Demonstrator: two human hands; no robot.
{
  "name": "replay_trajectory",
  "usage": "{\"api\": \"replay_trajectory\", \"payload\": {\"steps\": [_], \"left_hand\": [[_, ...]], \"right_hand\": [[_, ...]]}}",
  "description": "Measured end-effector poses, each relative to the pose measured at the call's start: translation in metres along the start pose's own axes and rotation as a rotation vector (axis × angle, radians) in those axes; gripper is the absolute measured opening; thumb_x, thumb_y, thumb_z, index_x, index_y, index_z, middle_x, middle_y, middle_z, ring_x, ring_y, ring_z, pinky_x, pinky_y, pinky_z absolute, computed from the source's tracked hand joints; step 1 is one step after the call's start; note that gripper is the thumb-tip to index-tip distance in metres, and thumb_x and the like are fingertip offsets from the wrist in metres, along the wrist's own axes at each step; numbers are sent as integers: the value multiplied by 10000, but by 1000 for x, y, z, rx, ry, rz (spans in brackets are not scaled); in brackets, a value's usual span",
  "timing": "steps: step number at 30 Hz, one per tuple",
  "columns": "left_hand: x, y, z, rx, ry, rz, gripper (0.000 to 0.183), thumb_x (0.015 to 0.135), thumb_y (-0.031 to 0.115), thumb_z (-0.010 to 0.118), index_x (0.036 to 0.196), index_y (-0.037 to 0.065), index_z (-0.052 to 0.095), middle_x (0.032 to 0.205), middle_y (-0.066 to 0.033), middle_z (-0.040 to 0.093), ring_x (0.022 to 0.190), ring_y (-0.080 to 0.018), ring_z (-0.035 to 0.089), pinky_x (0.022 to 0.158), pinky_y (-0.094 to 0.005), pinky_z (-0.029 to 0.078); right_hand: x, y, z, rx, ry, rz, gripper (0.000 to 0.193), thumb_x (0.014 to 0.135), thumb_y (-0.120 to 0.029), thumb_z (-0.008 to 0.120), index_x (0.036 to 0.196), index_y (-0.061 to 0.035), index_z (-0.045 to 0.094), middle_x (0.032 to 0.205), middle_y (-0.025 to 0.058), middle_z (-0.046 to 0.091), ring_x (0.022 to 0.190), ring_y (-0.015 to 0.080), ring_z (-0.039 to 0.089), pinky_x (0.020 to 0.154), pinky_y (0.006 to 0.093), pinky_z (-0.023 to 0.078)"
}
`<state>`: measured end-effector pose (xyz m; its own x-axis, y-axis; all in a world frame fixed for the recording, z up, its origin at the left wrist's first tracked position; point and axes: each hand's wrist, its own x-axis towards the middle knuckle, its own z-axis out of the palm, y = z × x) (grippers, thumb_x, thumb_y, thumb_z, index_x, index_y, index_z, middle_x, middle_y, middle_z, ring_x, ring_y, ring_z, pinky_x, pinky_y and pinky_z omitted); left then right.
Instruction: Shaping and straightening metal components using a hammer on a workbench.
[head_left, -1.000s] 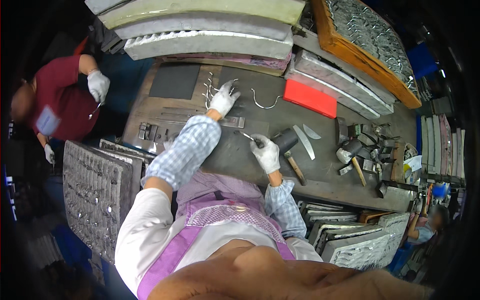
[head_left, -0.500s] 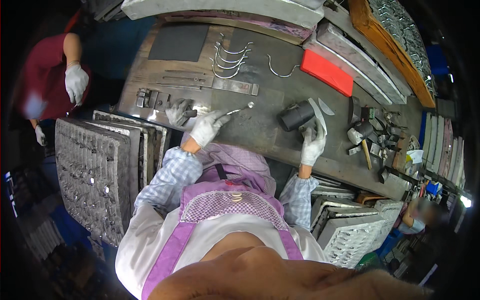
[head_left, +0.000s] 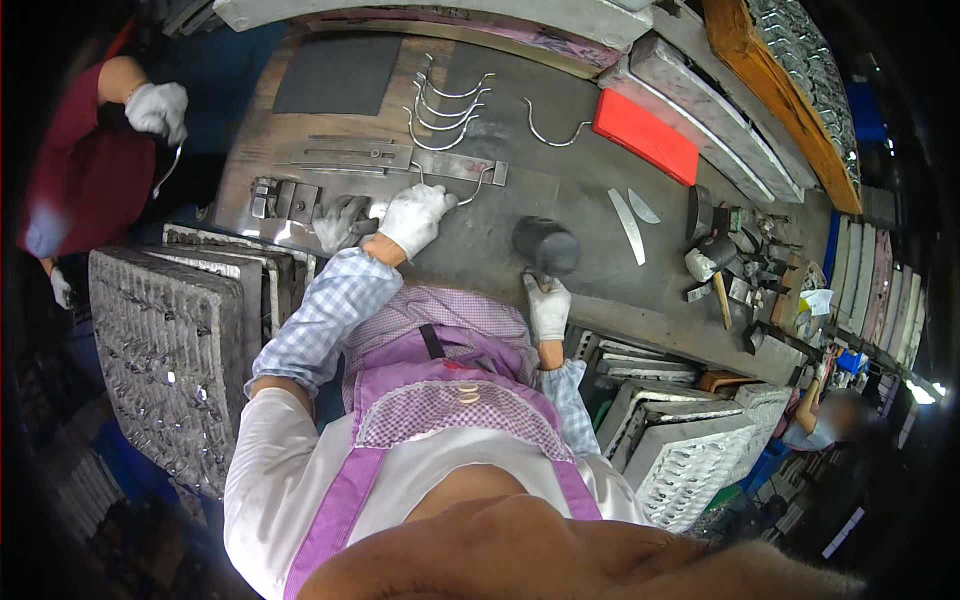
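My left hand, in a white glove, is closed on a curved metal rod near the table's front edge; the ends of the rod stick out beyond the fist. To the right, my gloved right hand is wrapped round the handle of a mallet with a black head. The handle itself is hidden by the fingers. A crumpled grey glove lies left of my left hand. Just beyond that hand is a flat steel bar gauge. Two curved flat metal templates lie right of the mallet.
Several bent rods and a single one lie farther back. A red box, a metal block and a cluster of tools surround the work area. Stacked trays stand left. A co-worker's gloved hand holds a rod.
My right hand has let go of the curved template, moved left and taken hold of the mallet. My left hand has turned the rod, which lay pointing right before. The co-worker's hand rose.
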<state>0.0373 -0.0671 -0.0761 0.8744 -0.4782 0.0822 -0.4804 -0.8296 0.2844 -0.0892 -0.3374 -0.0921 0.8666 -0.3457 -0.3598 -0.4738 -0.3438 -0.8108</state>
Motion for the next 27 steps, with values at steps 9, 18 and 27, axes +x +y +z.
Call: {"api": "replay_trajectory", "payload": {"steps": [9,18,27], "left_hand": [[-3,-1,1,-123,121,33,245,754,53,517,949,119,650,816,-80,578,815,-270,605,735,-394,499],[-4,3,-9,-124,72,-62,249,769,70,526,986,95,647,879,-105,608,870,-291,617,765,-401,514],[-26,23,-56,-254,257,-126,213,866,256,606,1010,107,656,894,-84,608,815,-279,632,708,-393,518]], "right_hand": [[17,-2,-15,-195,-91,-86,257,812,-246,727,908,-9,694,810,139,711,716,222,668,679,338,489],[16,17,-4,-305,25,-125,318,789,-331,712,899,-35,680,811,186,681,774,375,653,693,406,498],[19,18,-5,-223,-2,-154,314,789,-270,740,960,-11,694,858,144,718,770,245,680,721,350,490]]}}
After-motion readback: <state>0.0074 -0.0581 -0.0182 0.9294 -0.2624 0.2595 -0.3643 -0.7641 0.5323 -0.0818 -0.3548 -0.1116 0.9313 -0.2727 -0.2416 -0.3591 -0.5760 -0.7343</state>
